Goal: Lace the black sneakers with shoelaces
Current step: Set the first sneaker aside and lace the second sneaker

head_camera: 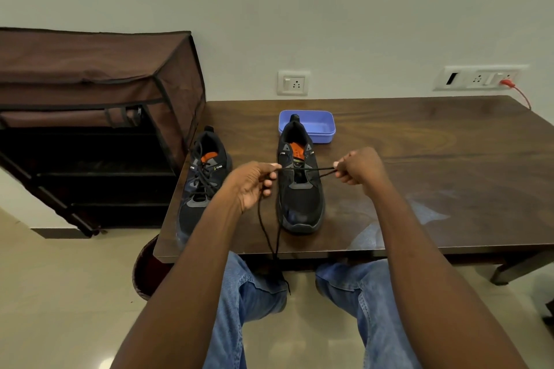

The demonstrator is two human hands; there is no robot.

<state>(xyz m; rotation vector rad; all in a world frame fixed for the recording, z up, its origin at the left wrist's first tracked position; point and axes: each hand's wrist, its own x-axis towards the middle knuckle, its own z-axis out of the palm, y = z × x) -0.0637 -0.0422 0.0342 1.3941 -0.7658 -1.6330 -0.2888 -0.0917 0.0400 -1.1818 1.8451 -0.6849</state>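
Note:
Two black sneakers with orange insoles stand on the dark wooden table [419,159]. The left sneaker [201,183] has laces through its eyelets. The right sneaker [299,189] has open eyelets. A black shoelace [305,170] is stretched taut above the right sneaker between both hands. My left hand [254,183] pinches one part of it, and the slack hangs down past the table edge to my lap. My right hand [359,168] pinches the other end with curled fingers.
A blue plastic tray [320,126] sits behind the right sneaker. A brown fabric shoe rack [90,99] stands left of the table. Wall sockets and a red cable [521,96] are at the back. My knees in jeans are under the table's front edge.

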